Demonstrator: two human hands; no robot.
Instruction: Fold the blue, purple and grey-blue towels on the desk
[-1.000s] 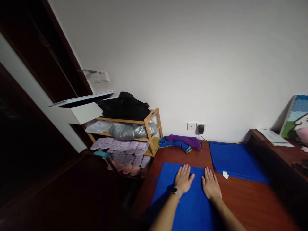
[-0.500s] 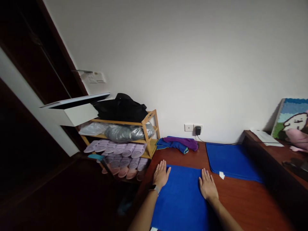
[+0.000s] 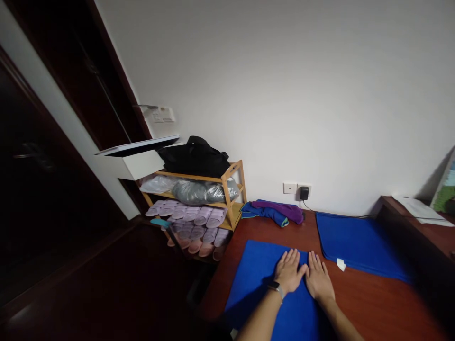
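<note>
A blue cloth (image 3: pixel 245 279) lies flat on the reddish-brown tabletop (image 3: pixel 362 303) in front of me. My left hand (image 3: pixel 289 272), a watch on its wrist, presses flat on the cloth right of its middle, fingers stretched out. Against the cloth's right edge rests my right hand (image 3: pixel 319 277), also flat with fingers extended. The two thumbs almost meet. A second blue cloth (image 3: pixel 359 246) with a white tag is spread to the right. Crumpled blue and purple cloths (image 3: pixel 275 211) are heaped by the wall.
Left of the table stands a wooden rack (image 3: pixel 232 194) with rows of slippers (image 3: pixel 194 215), plastic-wrapped bundles and a black bag (image 3: pixel 195 158). A black plug (image 3: pixel 304 192) sits in the wall socket, its cord running right. A raised ledge (image 3: pixel 387 203) with papers borders the table's right side.
My left hand has slid from the cloth's left edge across to the right, beside my right hand. The right hand stays at the right edge. The view has turned slightly left.
</note>
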